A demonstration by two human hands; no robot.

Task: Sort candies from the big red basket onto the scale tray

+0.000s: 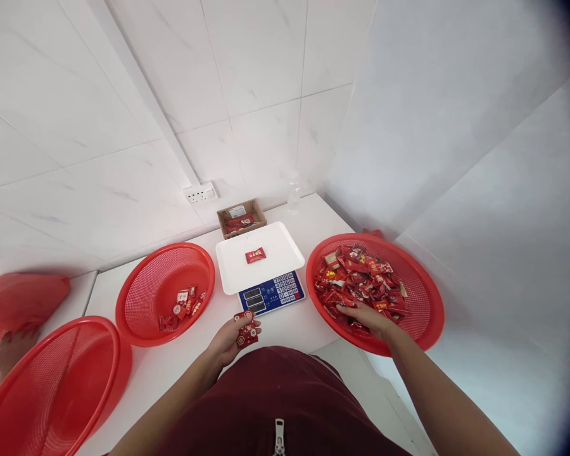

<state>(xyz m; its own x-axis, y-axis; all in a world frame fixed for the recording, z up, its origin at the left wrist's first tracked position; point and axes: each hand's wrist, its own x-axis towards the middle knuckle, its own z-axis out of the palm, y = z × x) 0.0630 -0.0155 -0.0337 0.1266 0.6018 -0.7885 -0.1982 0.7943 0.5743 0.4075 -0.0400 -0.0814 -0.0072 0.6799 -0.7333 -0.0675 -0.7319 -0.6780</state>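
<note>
My left hand [228,339] is closed around a small red packet [246,329] with cream flower-like patterns, just in front of the scale. To the right, my right hand [367,318] reaches into a red plastic basket [425,316] and touches a heap of small red wrapped packets [361,275]. Its fingers look stretched out over the heap, with the tips partly hidden among the wrappers. Between the hands stands a blue digital scale [270,292] with a white tray [232,269] on top. A single red wrapped packet [255,255] lies on that tray.
Left of the scale, a red basket [140,291] holds several small packets. Another red basket [83,392] stands nearer at left. Behind the scale are a cardboard box [222,221] and a clear bottle [293,193]. Another person's hand [16,348] touches a red bag [23,301].
</note>
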